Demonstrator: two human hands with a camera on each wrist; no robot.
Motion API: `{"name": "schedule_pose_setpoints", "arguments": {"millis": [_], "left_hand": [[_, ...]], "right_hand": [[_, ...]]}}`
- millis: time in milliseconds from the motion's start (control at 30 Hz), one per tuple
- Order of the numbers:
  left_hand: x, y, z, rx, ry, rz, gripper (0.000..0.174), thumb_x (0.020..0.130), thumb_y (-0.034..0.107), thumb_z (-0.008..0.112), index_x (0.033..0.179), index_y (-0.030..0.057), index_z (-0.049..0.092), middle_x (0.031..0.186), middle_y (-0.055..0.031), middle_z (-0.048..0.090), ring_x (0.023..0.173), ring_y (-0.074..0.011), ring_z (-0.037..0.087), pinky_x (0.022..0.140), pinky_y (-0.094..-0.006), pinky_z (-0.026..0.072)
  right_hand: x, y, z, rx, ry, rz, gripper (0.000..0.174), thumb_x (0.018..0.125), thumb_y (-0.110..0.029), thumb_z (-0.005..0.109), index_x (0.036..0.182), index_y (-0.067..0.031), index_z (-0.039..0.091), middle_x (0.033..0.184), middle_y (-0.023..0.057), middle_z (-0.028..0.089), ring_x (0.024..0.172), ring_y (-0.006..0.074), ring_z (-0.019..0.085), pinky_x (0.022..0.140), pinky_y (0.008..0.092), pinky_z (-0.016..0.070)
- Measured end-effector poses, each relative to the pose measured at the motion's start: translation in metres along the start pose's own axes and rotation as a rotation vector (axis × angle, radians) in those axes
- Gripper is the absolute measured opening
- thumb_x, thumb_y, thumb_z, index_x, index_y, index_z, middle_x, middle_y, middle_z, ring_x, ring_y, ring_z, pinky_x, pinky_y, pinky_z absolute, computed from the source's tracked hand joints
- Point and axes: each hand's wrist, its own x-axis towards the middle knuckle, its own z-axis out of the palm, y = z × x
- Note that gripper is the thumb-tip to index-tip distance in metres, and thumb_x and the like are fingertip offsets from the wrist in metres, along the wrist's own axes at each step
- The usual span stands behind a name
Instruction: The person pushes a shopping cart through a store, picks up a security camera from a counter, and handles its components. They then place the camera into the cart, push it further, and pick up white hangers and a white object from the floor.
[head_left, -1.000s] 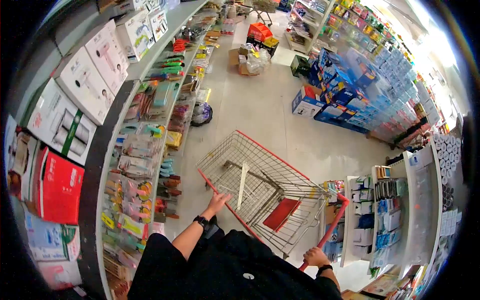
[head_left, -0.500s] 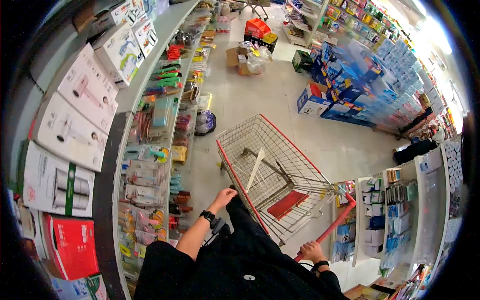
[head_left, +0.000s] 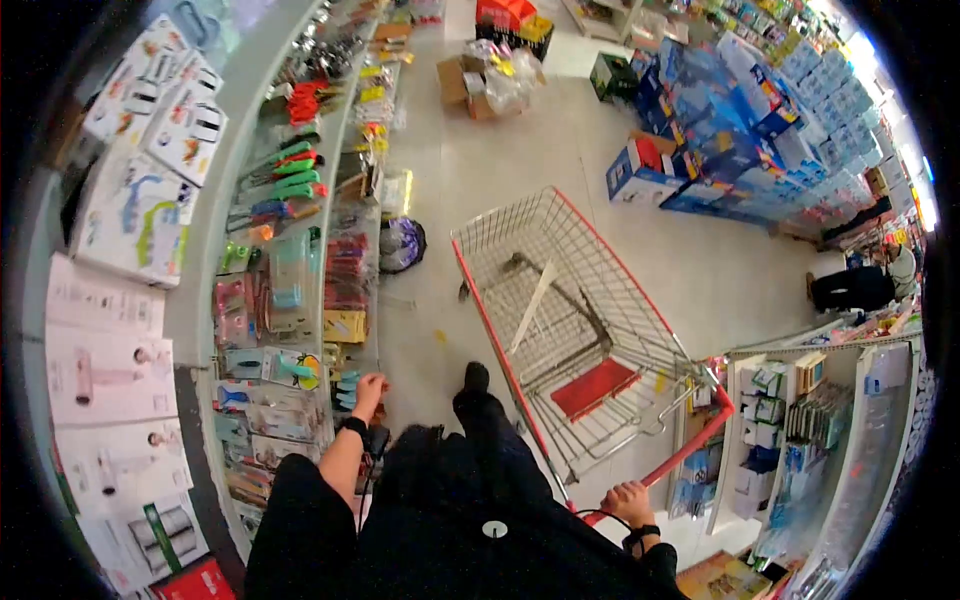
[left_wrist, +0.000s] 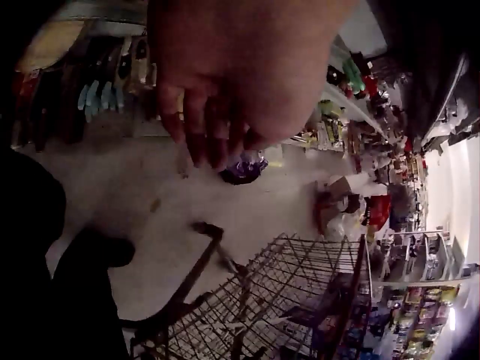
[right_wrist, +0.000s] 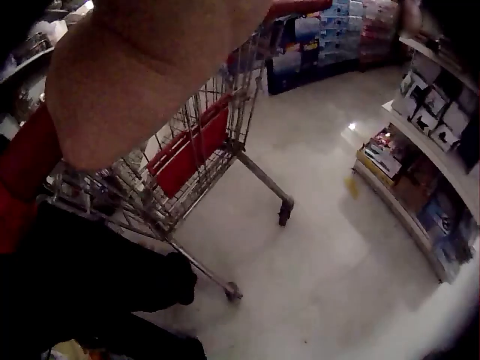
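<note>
A wire shopping cart [head_left: 606, 340] with red edges stands in front of me, and a red panel [head_left: 596, 388] sits near its handle end. My right hand [head_left: 628, 502] grips the red handle [head_left: 690, 447]; in the right wrist view its wrist [right_wrist: 142, 82] hides much of the grip. Inside the cart lies a long pale strip [head_left: 535, 303]. My left hand [head_left: 369, 395] holds nothing and hangs beside the left shelf, close to some light-blue-handled items [head_left: 346, 388]. Its fingers [left_wrist: 196, 127] are loosely bent in the left wrist view.
Boxed goods [head_left: 110, 375] and packaged tools [head_left: 290, 185] line the left shelves. On the floor ahead are a purple bundle [head_left: 403, 246] and an open carton [head_left: 465, 88]. Stacked blue boxes [head_left: 715, 130] stand right, beyond a low shelf [head_left: 745, 440]. Another person [head_left: 855, 288] is far right.
My left hand has come off the cart's side edge and swung left toward the shelf. The cart lies further right in view. My right hand stays on the handle.
</note>
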Motion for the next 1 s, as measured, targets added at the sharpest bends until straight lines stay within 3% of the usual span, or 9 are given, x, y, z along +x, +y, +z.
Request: {"name": "schedule_pose_setpoints", "arguments": {"millis": [167,300,433,533,600,667,733,800,1000], "left_hand": [[0.051,0.045,0.015,0.007,-0.033,-0.113,0.023,0.092,0.021,0.053,0.097,-0.0002,0.060,0.083,-0.0073,0.066,0.078,-0.0162,0.063,0.069,-0.0302,0.0496],[0.117,0.048,0.036,0.122,-0.136,-0.150,0.020,0.092,0.019,0.054,0.098,0.0014,0.060,0.083,-0.0070,0.066,0.078,-0.0152,0.063,0.068,-0.0290,0.0495],[0.218,-0.014,0.062,0.299,-0.296,-0.119,0.021,0.088,0.020,0.057,0.098,0.0021,0.060,0.085,-0.0097,0.066,0.082,-0.0197,0.064,0.070,-0.0325,0.0500],[0.295,-0.071,0.086,0.472,-0.225,0.132,0.025,0.083,0.023,0.061,0.095,0.0007,0.060,0.089,-0.0133,0.066,0.085,-0.0289,0.063,0.074,-0.0379,0.0496],[0.341,-0.062,0.097,0.672,-0.259,0.044,0.028,0.080,0.023,0.061,0.094,-0.0003,0.060,0.093,-0.0164,0.064,0.088,-0.0368,0.060,0.078,-0.0433,0.0481],[0.390,-0.067,0.106,0.788,-0.276,-0.067,0.030,0.078,0.021,0.061,0.100,0.0006,0.058,0.101,-0.0176,0.062,0.094,-0.0372,0.057,0.082,-0.0442,0.0468],[0.446,-0.108,0.119,0.879,-0.231,0.028,0.034,0.078,0.021,0.062,0.105,0.0014,0.056,0.107,-0.0182,0.059,0.102,-0.0367,0.054,0.088,-0.0450,0.0450],[0.499,-0.154,0.128,0.773,-0.151,0.135,0.036,0.078,0.021,0.063,0.107,0.0019,0.055,0.109,-0.0187,0.057,0.106,-0.0368,0.052,0.090,-0.0447,0.0441],[0.586,-0.213,0.142,0.992,-0.064,0.111,0.049,0.078,0.021,0.062,0.123,0.0048,0.049,0.124,-0.0180,0.048,0.117,-0.0350,0.045,0.094,-0.0468,0.0429]], "right_hand": [[0.050,0.014,-0.007,0.007,-0.030,0.077,0.019,0.058,-0.022,0.067,0.058,-0.0138,0.049,0.055,0.0009,0.048,0.053,0.0197,0.052,0.052,0.0337,0.0401],[0.085,0.014,-0.006,0.038,-0.069,0.160,0.018,0.061,-0.021,0.069,0.062,-0.0155,0.051,0.058,0.0001,0.052,0.053,0.0191,0.054,0.051,0.0338,0.0404],[0.107,0.008,0.006,0.026,-0.237,0.268,0.024,0.056,-0.025,0.069,0.068,-0.0136,0.051,0.068,0.0024,0.052,0.063,0.0219,0.054,0.060,0.0382,0.0430],[0.099,0.009,-0.004,0.093,-0.388,0.353,0.042,0.063,-0.037,0.071,0.090,-0.0082,0.058,0.085,0.0084,0.058,0.078,0.0304,0.055,0.076,0.0476,0.0440],[0.146,0.004,-0.023,0.153,-0.532,0.490,0.044,0.066,-0.040,0.071,0.092,-0.0072,0.057,0.086,0.0086,0.058,0.080,0.0313,0.055,0.075,0.0465,0.0434],[0.172,0.003,-0.008,0.078,-0.529,0.520,0.043,0.066,-0.039,0.071,0.092,-0.0073,0.056,0.085,0.0085,0.057,0.079,0.0312,0.055,0.074,0.0463,0.0432],[0.204,0.006,0.021,0.024,-0.501,0.538,0.042,0.066,-0.038,0.071,0.091,-0.0074,0.056,0.084,0.0085,0.057,0.078,0.0312,0.054,0.074,0.0461,0.0431],[0.231,0.012,0.051,-0.010,-0.482,0.555,0.041,0.066,-0.037,0.071,0.090,-0.0075,0.056,0.083,0.0084,0.057,0.077,0.0311,0.054,0.073,0.0459,0.0430],[0.279,0.022,0.108,-0.041,-0.482,0.592,0.038,0.066,-0.034,0.070,0.087,-0.0077,0.055,0.081,0.0083,0.055,0.075,0.0308,0.054,0.071,0.0452,0.0425]]}}
